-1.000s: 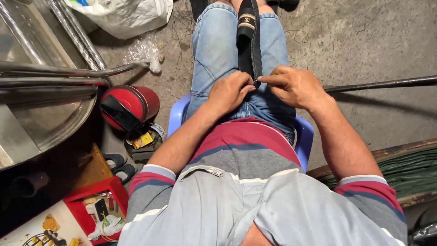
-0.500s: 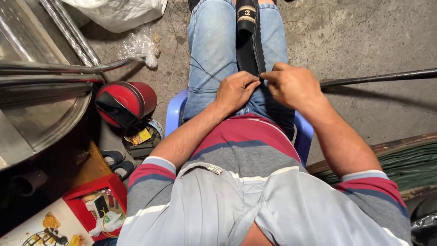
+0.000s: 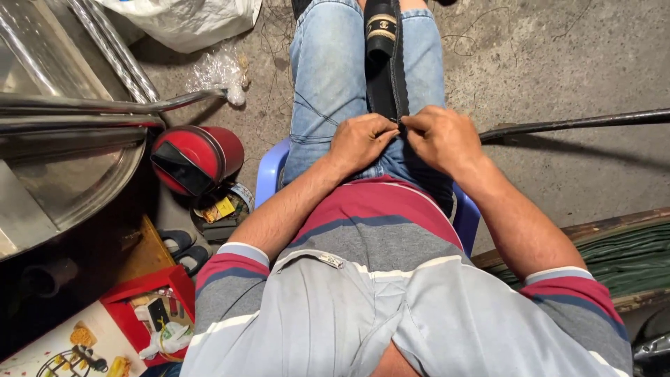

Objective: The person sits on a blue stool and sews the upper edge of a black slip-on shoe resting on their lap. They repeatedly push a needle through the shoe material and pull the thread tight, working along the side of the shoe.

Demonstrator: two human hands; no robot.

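Observation:
I sit on a blue plastic chair [image 3: 269, 178] in light jeans, looking down at my lap. A long black shoe piece with a serrated edge and a gold band [image 3: 385, 63] lies between my thighs, running away from me. My left hand [image 3: 359, 142] and my right hand [image 3: 441, 137] meet at its near end, fingers pinched together on the black edge. What the fingertips hold beyond that edge is too small to tell.
A red helmet-like case [image 3: 195, 159] and a tub of small items [image 3: 222, 208] lie left of the chair. Shiny metal tubes and a curved metal sheet [image 3: 70, 139] fill the left. A dark rod [image 3: 579, 123] crosses the concrete floor at right. A red box [image 3: 150, 307] sits bottom left.
The view has shifted slightly, so my hands and lap sit lower and closer. Both hands stay pinched at the same spot on the black piece, with small finger movements.

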